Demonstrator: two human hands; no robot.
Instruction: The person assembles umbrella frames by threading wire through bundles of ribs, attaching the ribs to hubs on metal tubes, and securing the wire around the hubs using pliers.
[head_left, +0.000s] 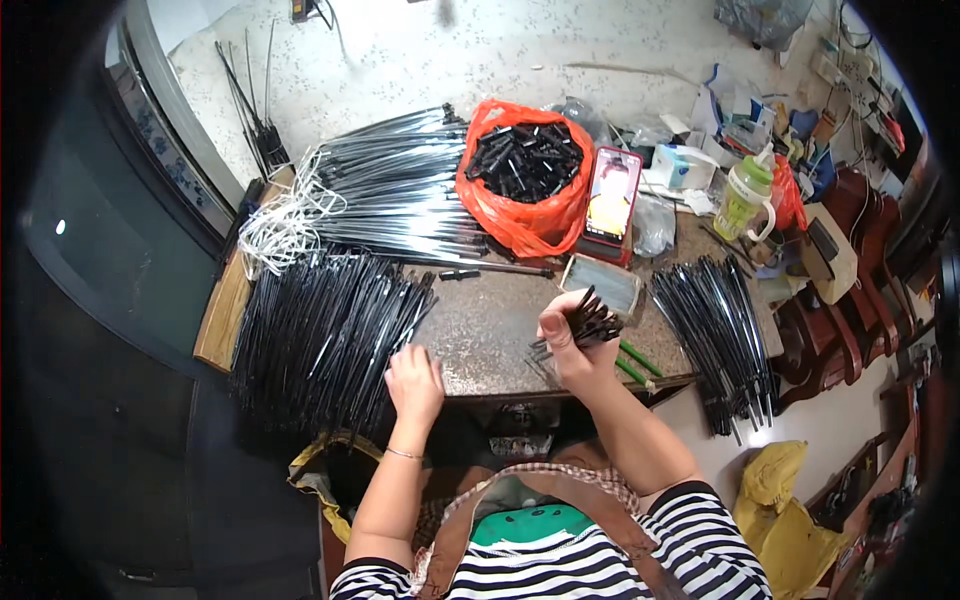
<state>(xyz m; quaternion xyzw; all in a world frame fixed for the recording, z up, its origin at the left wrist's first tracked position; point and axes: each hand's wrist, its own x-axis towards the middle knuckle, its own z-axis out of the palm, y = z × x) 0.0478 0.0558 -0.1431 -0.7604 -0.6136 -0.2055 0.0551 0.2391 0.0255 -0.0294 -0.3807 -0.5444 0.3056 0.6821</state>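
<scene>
Head cam: R hand (572,345) fisted round a bunch of short black rods (590,322), tips fanning up-right. L hand (412,380), fingers curled, rests on pile of long black rods (320,335) at table's (490,330) left; rods' long axis runs away from body; L hand nearer.

We see a red-cased phone (612,195) propped beside an orange plastic bag (520,215), its screen lit yellow. A white and blue tissue box (683,165) stands just right of it.
</scene>
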